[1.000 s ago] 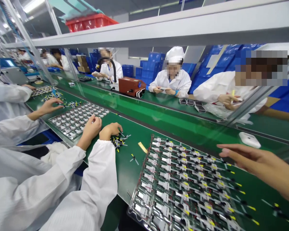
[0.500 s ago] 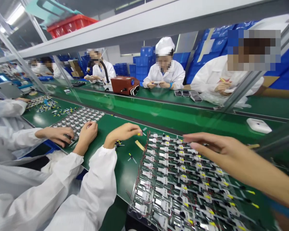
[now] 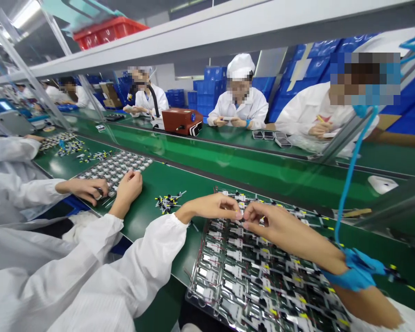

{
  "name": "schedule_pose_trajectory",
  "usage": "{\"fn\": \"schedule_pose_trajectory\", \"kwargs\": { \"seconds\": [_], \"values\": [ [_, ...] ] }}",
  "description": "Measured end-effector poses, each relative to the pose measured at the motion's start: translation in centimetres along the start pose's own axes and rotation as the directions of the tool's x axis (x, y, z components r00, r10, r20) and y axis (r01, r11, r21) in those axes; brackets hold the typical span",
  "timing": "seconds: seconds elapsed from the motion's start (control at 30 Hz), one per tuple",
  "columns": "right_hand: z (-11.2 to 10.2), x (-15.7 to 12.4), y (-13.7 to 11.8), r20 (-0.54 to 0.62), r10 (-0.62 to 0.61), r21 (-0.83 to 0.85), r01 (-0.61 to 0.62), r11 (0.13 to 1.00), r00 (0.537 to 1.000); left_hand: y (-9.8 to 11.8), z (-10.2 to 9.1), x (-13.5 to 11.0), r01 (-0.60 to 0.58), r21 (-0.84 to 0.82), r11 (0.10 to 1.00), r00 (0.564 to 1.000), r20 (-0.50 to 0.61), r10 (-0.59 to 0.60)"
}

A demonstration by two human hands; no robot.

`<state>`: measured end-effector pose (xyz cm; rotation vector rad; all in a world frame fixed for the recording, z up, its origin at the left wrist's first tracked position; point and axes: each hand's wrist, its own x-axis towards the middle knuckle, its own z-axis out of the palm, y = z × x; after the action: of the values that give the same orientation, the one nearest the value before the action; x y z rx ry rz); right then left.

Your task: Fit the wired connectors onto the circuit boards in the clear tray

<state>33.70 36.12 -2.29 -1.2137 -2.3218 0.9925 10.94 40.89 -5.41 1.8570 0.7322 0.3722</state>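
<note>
My left hand [image 3: 210, 207], in a white sleeve, and my right hand [image 3: 273, 223] meet fingertip to fingertip over the far edge of a clear tray [image 3: 198, 289]. Rows of small wired parts with yellow and black ends fill the tray. Both hands are pinched shut; whatever is between the fingertips is too small to make out. A blue wrist strap [image 3: 352, 274] sits on my right forearm, and its coiled cord [image 3: 349, 175] rises from it. Left of my left hand, a small pile of yellow-and-black pieces [image 3: 168, 202] lies on the green bench.
A co-worker at my left has one hand [image 3: 127, 184] on a second parts tray [image 3: 124, 163] and the other hand [image 3: 86, 189] at its near corner. Beyond runs a green conveyor [image 3: 228, 161] with a red-brown machine [image 3: 181, 121]. Several people in white sit opposite. A white device [image 3: 382, 183] lies at right.
My left hand left the loose pile and moved right to the tray. My right hand swept in from the right and closed, so the fingertips of both now touch. The view has shifted slightly.
</note>
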Motion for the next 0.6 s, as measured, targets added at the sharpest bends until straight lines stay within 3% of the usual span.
{"fn": "schedule_pose_trajectory", "kwargs": {
  "seconds": [0.2,0.3,0.37,0.43,0.5,0.6],
  "values": [
    [0.5,0.6,2.1,-0.001,0.004,0.137,-0.004,0.991,1.0,-0.5,0.4,0.6,-0.05,-0.028,0.998,0.996,-0.079,0.048],
    [0.1,0.7,3.5,-0.038,0.002,0.23,0.007,0.973,0.999,-0.8,-1.3,-0.2,-0.067,0.176,0.982,0.972,-0.21,0.104],
    [-0.4,0.6,4.0,-0.08,0.015,0.274,0.008,0.962,0.997,-1.3,-2.6,-0.8,-0.038,0.432,0.901,0.951,-0.262,0.166],
    [-1.0,0.5,4.3,-0.105,0.052,0.331,-0.014,0.944,0.993,-2.0,-3.5,-1.0,0.02,0.637,0.771,0.957,-0.234,0.168],
    [-1.5,0.5,4.5,-0.095,0.102,0.388,-0.058,0.92,0.99,-2.8,-3.7,-0.9,0.055,0.743,0.667,0.978,-0.174,0.112],
    [-1.7,0.8,5.0,-0.072,0.156,0.44,-0.109,0.891,0.985,-3.5,-3.1,-0.4,0.029,0.807,0.589,0.993,-0.093,0.078]
  ]
}}
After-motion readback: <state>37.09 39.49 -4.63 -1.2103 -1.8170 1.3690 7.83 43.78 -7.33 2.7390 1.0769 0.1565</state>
